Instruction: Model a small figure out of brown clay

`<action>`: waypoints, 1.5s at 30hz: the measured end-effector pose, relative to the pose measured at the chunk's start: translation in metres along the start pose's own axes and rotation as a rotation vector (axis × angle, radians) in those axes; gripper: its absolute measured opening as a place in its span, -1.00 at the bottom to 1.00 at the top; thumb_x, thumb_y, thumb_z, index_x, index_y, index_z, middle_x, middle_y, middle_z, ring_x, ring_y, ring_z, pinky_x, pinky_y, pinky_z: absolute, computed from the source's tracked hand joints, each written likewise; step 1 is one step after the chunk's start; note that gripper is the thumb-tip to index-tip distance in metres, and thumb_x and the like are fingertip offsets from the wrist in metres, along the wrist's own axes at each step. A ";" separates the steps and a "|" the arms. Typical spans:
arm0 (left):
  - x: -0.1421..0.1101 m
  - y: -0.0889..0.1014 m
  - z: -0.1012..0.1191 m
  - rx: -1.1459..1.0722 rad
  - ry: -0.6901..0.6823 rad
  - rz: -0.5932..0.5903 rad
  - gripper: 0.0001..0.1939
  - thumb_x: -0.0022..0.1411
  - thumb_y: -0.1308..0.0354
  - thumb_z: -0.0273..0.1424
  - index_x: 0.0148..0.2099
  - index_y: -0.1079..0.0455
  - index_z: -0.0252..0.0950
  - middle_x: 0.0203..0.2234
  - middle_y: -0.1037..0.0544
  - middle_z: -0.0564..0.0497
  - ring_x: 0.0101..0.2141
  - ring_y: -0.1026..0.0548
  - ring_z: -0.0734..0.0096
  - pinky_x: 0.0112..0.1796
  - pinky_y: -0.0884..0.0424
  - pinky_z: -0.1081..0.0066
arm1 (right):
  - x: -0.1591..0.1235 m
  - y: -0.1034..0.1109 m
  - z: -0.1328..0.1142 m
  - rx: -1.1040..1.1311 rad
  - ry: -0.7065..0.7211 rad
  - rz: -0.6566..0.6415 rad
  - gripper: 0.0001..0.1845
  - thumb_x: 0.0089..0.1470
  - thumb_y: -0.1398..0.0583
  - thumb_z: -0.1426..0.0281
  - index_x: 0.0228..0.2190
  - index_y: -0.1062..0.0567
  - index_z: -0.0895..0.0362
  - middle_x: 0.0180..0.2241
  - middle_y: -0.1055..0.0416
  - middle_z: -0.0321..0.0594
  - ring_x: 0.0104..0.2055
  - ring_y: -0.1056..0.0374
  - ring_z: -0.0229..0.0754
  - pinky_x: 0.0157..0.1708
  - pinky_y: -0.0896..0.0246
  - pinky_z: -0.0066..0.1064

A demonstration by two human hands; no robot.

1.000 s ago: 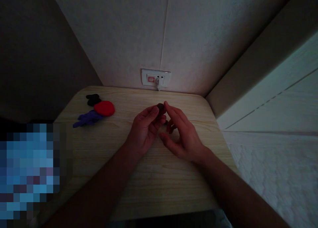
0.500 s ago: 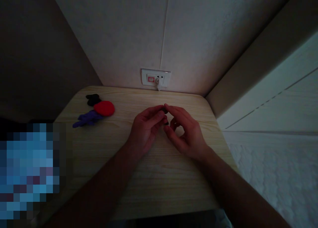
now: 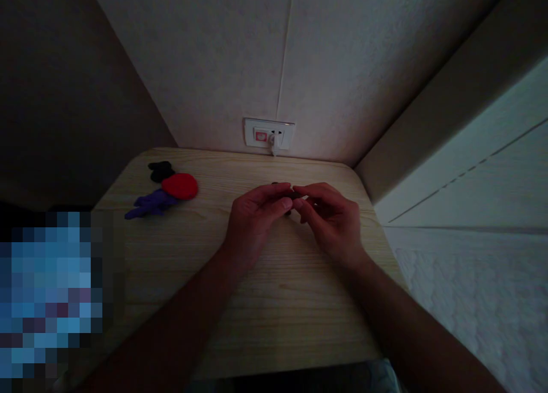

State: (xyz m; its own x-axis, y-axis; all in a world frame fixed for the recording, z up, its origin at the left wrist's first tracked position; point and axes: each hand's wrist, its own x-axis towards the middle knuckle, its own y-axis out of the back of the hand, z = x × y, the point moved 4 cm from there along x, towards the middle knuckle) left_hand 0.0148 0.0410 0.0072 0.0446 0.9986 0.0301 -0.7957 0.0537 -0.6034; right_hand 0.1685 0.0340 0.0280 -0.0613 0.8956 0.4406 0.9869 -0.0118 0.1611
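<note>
Above the middle of the wooden table, my left hand (image 3: pixel 257 216) is closed on a small dark piece of modelling clay (image 3: pixel 294 195), with the thumb on the near side. My right hand (image 3: pixel 331 219) meets it from the right, thumb and index finger pinching the same piece's end. Most of the piece is hidden by fingers; dark bits also show behind and below my left fingers. Toward the back left of the table lie a flat red oval of clay (image 3: pixel 180 186), a black clay lump (image 3: pixel 161 171) and a purple, branching clay piece (image 3: pixel 153 203), close together or touching.
The light wooden table (image 3: pixel 274 324) has rounded back corners and stands against the wall. A wall socket (image 3: pixel 269 135) with a white plug sits just above its back edge. A blurred-out blue patch (image 3: pixel 47 290) covers the lower left. White quilted bedding (image 3: pixel 466 313) lies to the right.
My right thumb and index finger have closed together on the dark clay; before, they were apart. My left thumb has shifted slightly toward the right hand. The clay pieces at left stay put.
</note>
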 end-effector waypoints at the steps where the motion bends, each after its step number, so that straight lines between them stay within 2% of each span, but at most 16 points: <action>1: 0.000 0.000 0.000 0.005 0.005 0.012 -0.70 -0.02 -0.61 -0.40 -0.18 -0.73 -0.23 -0.26 -0.77 -0.04 -0.24 -0.69 0.36 -0.12 -0.59 0.37 | 0.000 -0.001 0.000 0.030 -0.005 0.000 -0.73 0.21 -0.44 0.19 -0.10 -0.72 0.01 -0.15 -0.59 -0.16 -0.37 -0.45 -0.27 -0.48 -0.47 -0.40; 5: 0.000 0.001 -0.001 0.053 0.005 0.019 -0.72 0.01 -0.61 -0.33 -0.20 -0.72 -0.26 -0.31 -0.76 -0.05 -0.33 -0.68 0.36 -0.17 -0.61 0.34 | 0.001 -0.002 0.001 0.079 -0.039 -0.005 -0.70 0.17 -0.46 0.18 -0.10 -0.71 0.02 -0.12 -0.59 -0.17 -0.44 -0.41 -0.32 -0.52 -0.48 -0.41; 10: -0.001 0.002 0.001 0.127 -0.050 0.022 -0.75 0.04 -0.60 -0.35 -0.20 -0.73 -0.24 -0.27 -0.76 -0.08 -0.27 -0.71 0.28 -0.15 -0.62 0.30 | 0.000 -0.001 0.002 0.032 -0.061 -0.020 -0.67 0.16 -0.46 0.15 -0.10 -0.71 0.04 -0.12 -0.61 -0.14 -0.35 -0.50 -0.24 -0.43 -0.53 -0.37; 17: -0.003 0.001 0.006 0.198 -0.091 0.025 -0.83 0.08 -0.56 -0.41 -0.22 -0.74 -0.21 -0.29 -0.76 -0.06 -0.29 -0.69 0.29 -0.17 -0.60 0.32 | 0.001 -0.001 -0.002 0.023 0.014 -0.016 -0.78 0.21 -0.43 0.20 -0.16 -0.73 0.02 -0.16 -0.63 -0.15 -0.28 -0.54 -0.20 -0.29 -0.58 -0.31; 20: -0.003 0.001 0.007 0.214 -0.089 0.051 -0.80 0.06 -0.58 -0.42 -0.21 -0.74 -0.22 -0.26 -0.77 -0.08 -0.23 -0.71 0.23 -0.13 -0.60 0.29 | 0.002 0.000 0.001 0.056 -0.040 -0.008 -0.71 0.19 -0.44 0.16 -0.11 -0.72 0.03 -0.14 -0.65 -0.14 -0.27 -0.56 -0.19 -0.25 -0.61 -0.28; 23: -0.004 0.001 0.008 0.234 -0.110 0.059 -0.78 0.06 -0.58 -0.41 -0.20 -0.75 -0.21 -0.21 -0.77 -0.10 -0.18 -0.71 0.21 -0.09 -0.60 0.28 | 0.003 -0.001 0.006 0.095 -0.140 -0.021 -0.69 0.18 -0.44 0.14 -0.12 -0.72 0.05 -0.24 -0.69 -0.18 -0.31 -0.58 -0.18 -0.23 -0.64 -0.25; 26: -0.003 0.002 0.008 0.244 -0.131 0.038 -0.78 0.07 -0.57 -0.41 -0.18 -0.75 -0.19 -0.19 -0.76 -0.08 -0.20 -0.70 0.24 -0.11 -0.60 0.30 | 0.004 0.000 0.008 0.130 -0.196 -0.017 -0.68 0.11 -0.48 0.11 -0.21 -0.73 0.05 -0.33 -0.70 -0.22 -0.35 -0.60 -0.15 -0.26 -0.65 -0.23; 31: -0.002 0.002 0.004 0.196 -0.096 0.013 -0.75 0.08 -0.57 -0.34 -0.15 -0.74 -0.20 -0.26 -0.76 -0.05 -0.28 -0.68 0.32 -0.19 -0.60 0.35 | 0.004 0.001 0.005 0.161 -0.175 0.038 -0.65 -0.05 -0.57 0.14 -0.26 -0.73 0.04 -0.27 -0.72 -0.21 -0.27 -0.64 -0.11 -0.15 -0.68 -0.17; 36: -0.002 0.000 0.006 0.235 -0.077 0.019 -0.80 0.11 -0.56 -0.32 -0.19 -0.74 -0.23 -0.31 -0.75 -0.06 -0.35 -0.67 0.33 -0.22 -0.60 0.33 | 0.004 0.001 0.005 0.153 -0.144 0.005 -0.66 0.02 -0.54 0.14 -0.21 -0.72 0.03 -0.22 -0.72 -0.19 -0.23 -0.65 -0.11 -0.10 -0.68 -0.15; 39: -0.003 -0.001 0.009 0.261 -0.107 0.024 -0.82 0.14 -0.54 -0.34 -0.18 -0.75 -0.22 -0.28 -0.76 -0.07 -0.33 -0.68 0.30 -0.19 -0.61 0.32 | 0.004 0.001 0.007 0.152 -0.175 -0.016 -0.66 0.08 -0.50 0.15 -0.15 -0.73 0.03 -0.26 -0.71 -0.20 -0.24 -0.64 -0.11 -0.13 -0.67 -0.15; 45: -0.005 0.001 0.010 0.398 -0.191 0.017 -0.84 0.22 -0.46 -0.38 -0.13 -0.75 -0.21 -0.23 -0.76 -0.07 -0.26 -0.69 0.29 -0.16 -0.61 0.36 | 0.002 0.000 0.007 0.129 -0.213 -0.023 -0.69 0.05 -0.52 0.16 -0.22 -0.76 0.07 -0.32 -0.72 -0.20 -0.30 -0.64 -0.11 -0.18 -0.66 -0.19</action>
State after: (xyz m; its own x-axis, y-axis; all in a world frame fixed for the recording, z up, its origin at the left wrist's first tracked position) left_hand 0.0076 0.0356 0.0145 -0.0533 0.9800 0.1919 -0.9678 -0.0033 -0.2518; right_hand 0.1695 0.0393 0.0229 -0.0644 0.9687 0.2399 0.9973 0.0543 0.0486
